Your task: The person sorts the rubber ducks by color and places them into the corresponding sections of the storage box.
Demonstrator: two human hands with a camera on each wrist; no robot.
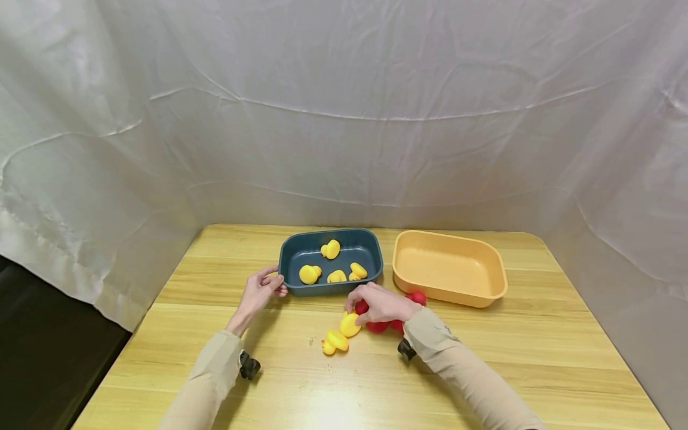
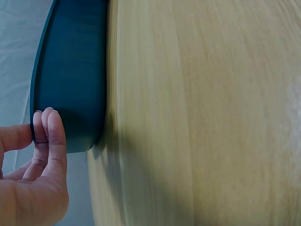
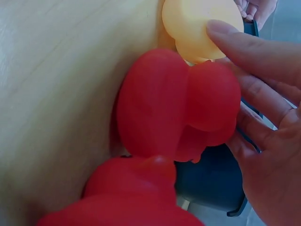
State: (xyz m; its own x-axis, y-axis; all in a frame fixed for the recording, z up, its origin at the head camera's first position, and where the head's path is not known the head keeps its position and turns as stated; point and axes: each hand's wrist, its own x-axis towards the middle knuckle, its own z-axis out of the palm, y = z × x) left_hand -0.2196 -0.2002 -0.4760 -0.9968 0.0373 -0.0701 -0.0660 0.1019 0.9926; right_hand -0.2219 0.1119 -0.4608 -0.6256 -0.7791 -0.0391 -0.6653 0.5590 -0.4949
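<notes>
Pale sheeting (image 1: 344, 149) behind and at the sides of the wooden worktop (image 1: 510, 370). Blue tray (image 1: 325, 289) near the back edge, orange tray (image 1: 448, 269) just right of it. Left hand (image 1: 261, 292) pinches the blue tray's rim at its near-left corner. Right hand (image 1: 383, 303) pinches the front yellow duck (image 1: 350, 326), down in front of the blue tray. Red toys (image 1: 378, 327) cluster around and under that hand, count partly hidden. Loose yellow duck (image 1: 337, 340) just nearer the person; four yellow ducks (image 1: 309, 275) in the blue tray.

The right fingers (image 3: 261, 94) touch a yellow toy (image 3: 190, 21) beside red toys (image 3: 153, 101).
</notes>
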